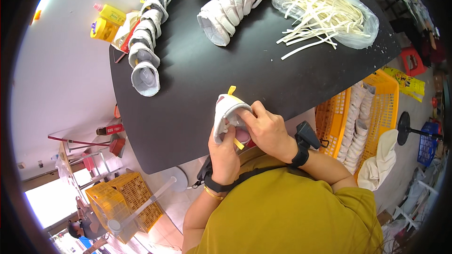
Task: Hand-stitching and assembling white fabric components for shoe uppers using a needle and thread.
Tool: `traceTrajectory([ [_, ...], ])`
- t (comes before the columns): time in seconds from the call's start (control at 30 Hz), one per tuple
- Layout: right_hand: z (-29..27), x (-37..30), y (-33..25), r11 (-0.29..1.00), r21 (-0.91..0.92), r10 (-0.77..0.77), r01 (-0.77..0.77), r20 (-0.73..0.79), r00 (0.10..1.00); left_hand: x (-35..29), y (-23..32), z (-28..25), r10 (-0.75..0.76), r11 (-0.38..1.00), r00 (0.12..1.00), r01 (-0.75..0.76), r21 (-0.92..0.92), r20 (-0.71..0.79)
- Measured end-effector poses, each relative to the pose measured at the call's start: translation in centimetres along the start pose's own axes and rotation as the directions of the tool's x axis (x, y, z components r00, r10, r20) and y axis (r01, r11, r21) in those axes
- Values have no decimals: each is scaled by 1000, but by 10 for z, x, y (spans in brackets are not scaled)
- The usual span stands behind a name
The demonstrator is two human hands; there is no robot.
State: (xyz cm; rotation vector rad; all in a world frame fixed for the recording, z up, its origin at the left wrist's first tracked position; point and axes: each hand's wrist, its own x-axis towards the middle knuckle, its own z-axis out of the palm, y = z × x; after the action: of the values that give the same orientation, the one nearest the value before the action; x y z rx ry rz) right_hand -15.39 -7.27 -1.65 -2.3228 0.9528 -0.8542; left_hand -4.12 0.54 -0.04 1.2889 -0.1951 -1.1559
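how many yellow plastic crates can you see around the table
2. One yellow crate stands right of the black table, holding stacked pieces; the other crate sits on the floor at lower left. More may be hidden.

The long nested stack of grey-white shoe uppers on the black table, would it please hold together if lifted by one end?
Probably not: the long nested stack of grey-white shoe uppers already curves across the black table, suggesting loose nesting. The pieces look soft and light, so it would likely sag or separate.
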Motion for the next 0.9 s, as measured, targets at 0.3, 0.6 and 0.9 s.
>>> traceTrajectory([
  [0.3, -16, 7, -1, 989, -84, -108, 122, 152, 982, 4, 5, -1, 95, 992, 995, -97, 87, 25],
  [0.6, -9, 7, -3, 993, -69, -90, 96, 83, 992, 6, -12, -5, 250, 946, 968, -241, 219, -15],
  [0.9, 0, 22, -2, 988, 152, 12, -7, -34, 999, 15, -6, 1, 254, 942, 967, -243, 231, -18],
])
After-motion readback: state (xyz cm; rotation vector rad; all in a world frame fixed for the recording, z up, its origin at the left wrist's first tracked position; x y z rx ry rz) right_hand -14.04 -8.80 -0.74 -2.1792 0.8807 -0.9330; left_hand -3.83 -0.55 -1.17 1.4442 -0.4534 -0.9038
